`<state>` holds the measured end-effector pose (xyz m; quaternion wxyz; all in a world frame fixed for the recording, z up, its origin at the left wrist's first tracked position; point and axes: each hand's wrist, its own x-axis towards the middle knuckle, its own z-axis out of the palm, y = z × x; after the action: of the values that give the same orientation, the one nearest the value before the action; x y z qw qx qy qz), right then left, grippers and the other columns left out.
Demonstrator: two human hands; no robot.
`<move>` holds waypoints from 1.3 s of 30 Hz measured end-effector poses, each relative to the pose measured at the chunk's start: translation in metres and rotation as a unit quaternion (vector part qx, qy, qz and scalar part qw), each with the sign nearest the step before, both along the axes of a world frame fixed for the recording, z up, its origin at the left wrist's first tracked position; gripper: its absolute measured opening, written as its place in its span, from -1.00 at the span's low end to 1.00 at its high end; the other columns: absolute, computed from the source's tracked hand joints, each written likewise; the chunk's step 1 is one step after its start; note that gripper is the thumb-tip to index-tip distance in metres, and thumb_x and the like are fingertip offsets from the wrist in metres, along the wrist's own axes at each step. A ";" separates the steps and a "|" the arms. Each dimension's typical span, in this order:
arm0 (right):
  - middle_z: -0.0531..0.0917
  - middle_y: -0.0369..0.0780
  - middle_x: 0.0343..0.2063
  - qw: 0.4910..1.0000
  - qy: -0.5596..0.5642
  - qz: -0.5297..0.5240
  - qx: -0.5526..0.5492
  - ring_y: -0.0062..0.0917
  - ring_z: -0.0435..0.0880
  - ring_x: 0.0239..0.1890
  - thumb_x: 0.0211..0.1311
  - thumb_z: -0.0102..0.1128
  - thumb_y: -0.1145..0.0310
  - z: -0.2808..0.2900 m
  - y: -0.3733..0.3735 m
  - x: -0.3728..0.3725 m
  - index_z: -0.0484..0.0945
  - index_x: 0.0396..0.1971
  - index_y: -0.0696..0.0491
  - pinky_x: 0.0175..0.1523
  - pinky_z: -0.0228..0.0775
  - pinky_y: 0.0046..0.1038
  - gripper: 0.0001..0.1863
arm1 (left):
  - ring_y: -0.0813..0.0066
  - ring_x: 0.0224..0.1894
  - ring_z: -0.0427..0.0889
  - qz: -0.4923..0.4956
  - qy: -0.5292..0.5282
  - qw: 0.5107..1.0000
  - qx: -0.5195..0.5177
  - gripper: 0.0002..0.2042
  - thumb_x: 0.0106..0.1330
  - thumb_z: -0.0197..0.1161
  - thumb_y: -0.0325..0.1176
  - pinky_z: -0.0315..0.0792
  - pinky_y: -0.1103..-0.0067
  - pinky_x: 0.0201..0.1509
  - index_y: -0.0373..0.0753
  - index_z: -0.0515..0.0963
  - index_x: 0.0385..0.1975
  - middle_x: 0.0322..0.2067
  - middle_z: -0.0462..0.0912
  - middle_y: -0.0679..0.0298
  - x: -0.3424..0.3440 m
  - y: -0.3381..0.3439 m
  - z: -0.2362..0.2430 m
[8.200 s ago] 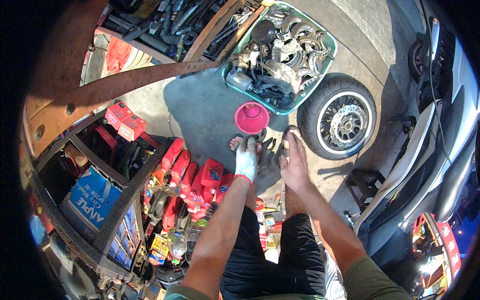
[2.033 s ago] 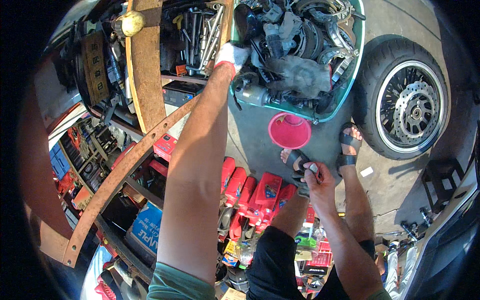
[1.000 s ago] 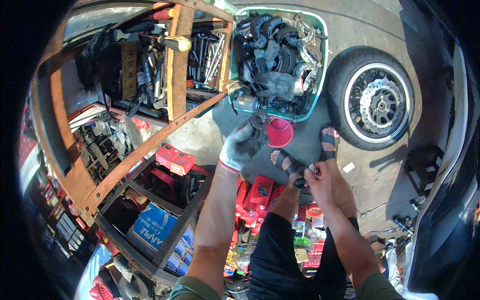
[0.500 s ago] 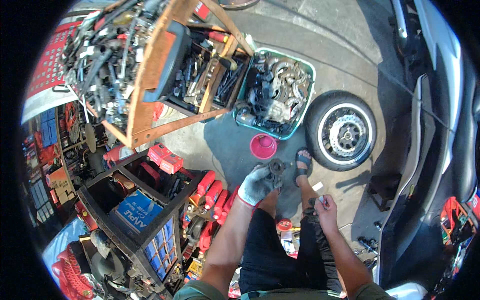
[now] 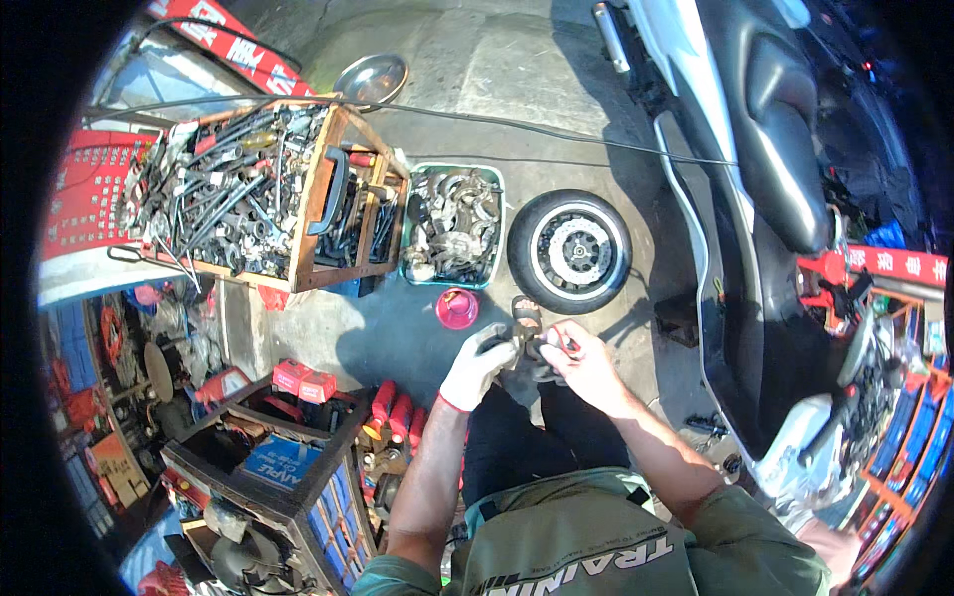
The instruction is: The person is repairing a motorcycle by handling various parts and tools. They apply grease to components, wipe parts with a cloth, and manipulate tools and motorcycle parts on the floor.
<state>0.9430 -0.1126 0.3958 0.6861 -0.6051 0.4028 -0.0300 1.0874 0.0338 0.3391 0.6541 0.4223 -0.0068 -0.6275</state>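
My left hand, in a whitish work glove with a red cuff, is closed on a dark metal part in front of my legs. Sunlight and the fingers hide some of its shape. Close on the right, my right hand is bare and closed. A thin red piece shows at its fingers, too small to name. Something dark and greyish hangs just below those fingers. Both hands are almost together above my sandalled foot.
Beyond my hands lie a pink bowl, a wheel with tyre and a green-rimmed tub of metal parts. A wooden bench heaped with tools stands far left. A dark cabinet is nearer. A scooter stands right.
My right hand has come up and inward to meet the left one. The view has shifted, showing more of the scooter and my shirt. The left hand still holds the metal part.
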 end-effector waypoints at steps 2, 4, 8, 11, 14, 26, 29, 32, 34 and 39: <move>0.56 -0.27 -0.47 0.993 0.056 0.058 -0.084 -0.65 0.54 -0.37 0.21 0.38 0.40 0.016 0.011 -0.004 0.53 -0.24 0.12 -0.19 0.47 -0.49 -0.78 | 0.54 -0.23 0.61 -0.065 -0.120 0.990 0.039 -0.64 0.33 0.27 -0.37 0.50 0.59 -0.12 -0.38 0.51 0.08 -0.19 0.64 0.24 -0.008 -0.002 0.030; 0.55 -0.23 -0.50 0.989 0.048 0.020 -0.135 -0.58 0.56 -0.38 0.15 0.41 0.39 0.037 0.023 -0.010 0.52 -0.26 0.12 -0.19 0.48 -0.44 -0.75 | 0.57 -0.24 0.58 -0.114 -0.163 0.979 0.050 -0.67 0.37 0.24 -0.38 0.47 0.62 -0.12 -0.38 0.51 0.08 -0.19 0.63 0.27 -0.014 -0.002 0.056; 0.55 -0.36 -0.49 0.993 -0.001 -0.087 -0.084 -0.72 0.50 -0.43 0.26 0.31 0.48 0.038 0.041 -0.039 0.54 -0.23 0.10 -0.27 0.43 -0.58 -0.85 | 0.51 -0.16 0.63 -0.122 -0.170 0.977 0.035 -0.68 0.39 0.16 -0.42 0.50 0.59 -0.08 -0.38 0.49 0.10 -0.16 0.65 0.26 -0.027 0.004 0.077; 0.53 -0.44 -0.44 0.980 -0.055 -0.183 0.050 -0.79 0.46 -0.42 0.33 0.22 0.54 0.053 0.047 -0.065 0.53 -0.32 0.07 -0.30 0.41 -0.65 -0.94 | 0.42 -0.08 0.65 -0.082 -0.009 0.996 0.020 -0.64 0.38 0.10 -0.49 0.54 0.53 -0.04 -0.36 0.45 0.17 -0.05 0.64 0.20 -0.036 0.002 0.100; 0.54 -0.43 -0.44 0.960 -0.089 -0.246 0.104 -0.77 0.46 -0.43 0.33 0.21 0.56 0.063 0.049 -0.099 0.53 -0.32 0.07 -0.29 0.41 -0.65 -0.94 | 0.38 -0.06 0.63 -0.087 -0.034 0.995 -0.031 -0.55 0.34 0.21 -0.43 0.55 0.50 -0.13 -0.39 0.39 0.22 -0.01 0.60 0.17 -0.058 -0.007 0.104; 0.60 -0.40 -0.42 0.862 -0.141 -0.458 0.166 -0.72 0.54 -0.44 0.36 0.18 0.52 0.079 0.033 -0.233 0.59 -0.23 0.05 -0.33 0.43 -0.64 -0.93 | 0.30 -0.05 0.70 -0.228 -0.145 0.962 0.026 -0.53 0.15 0.04 -0.70 0.61 0.43 0.04 -0.44 0.48 0.13 -0.02 0.66 0.05 -0.159 -0.099 0.128; 0.62 -0.39 -0.38 0.839 -0.160 -0.487 0.183 -0.72 0.54 -0.43 0.36 0.18 0.50 0.082 0.025 -0.267 0.60 -0.18 0.06 -0.32 0.44 -0.63 -0.90 | 0.21 -0.01 0.70 -0.239 -0.136 0.961 -0.017 -0.42 0.12 -0.01 -0.73 0.59 0.36 0.13 -0.40 0.39 0.24 0.05 0.64 0.03 -0.193 -0.120 0.132; 0.64 -0.38 -0.37 0.831 -0.161 -0.505 0.167 -0.72 0.54 -0.43 0.35 0.20 0.48 0.076 0.016 -0.296 0.60 -0.14 0.08 -0.32 0.44 -0.63 -0.87 | 0.18 0.05 0.67 -0.278 -0.171 0.944 -0.046 -0.39 0.11 0.00 -0.72 0.56 0.34 0.18 -0.40 0.34 0.28 0.09 0.60 0.01 -0.218 -0.140 0.136; 0.64 -0.38 -0.37 0.831 -0.164 -0.512 0.144 -0.72 0.54 -0.42 0.36 0.19 0.47 0.074 0.011 -0.311 0.60 -0.14 0.08 -0.31 0.44 -0.62 -0.87 | 0.19 0.08 0.65 -0.294 -0.187 0.936 -0.060 -0.40 0.11 0.01 -0.71 0.55 0.34 0.19 -0.40 0.34 0.27 0.10 0.59 0.00 -0.234 -0.152 0.138; 0.63 -0.38 -0.38 0.828 -0.184 -0.519 0.108 -0.71 0.55 -0.40 0.37 0.19 0.45 0.070 0.002 -0.335 0.60 -0.19 0.08 -0.28 0.47 -0.59 -0.91 | 0.20 0.11 0.63 -0.289 -0.160 0.940 -0.081 -0.39 0.13 0.15 -0.62 0.55 0.36 0.20 -0.42 0.32 0.29 0.12 0.58 0.00 -0.257 -0.167 0.131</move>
<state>0.6079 -0.1106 0.4658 0.6917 -0.2127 0.5245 -0.4486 0.8307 -0.1329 0.4702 0.4670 0.4422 -0.2842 -0.7110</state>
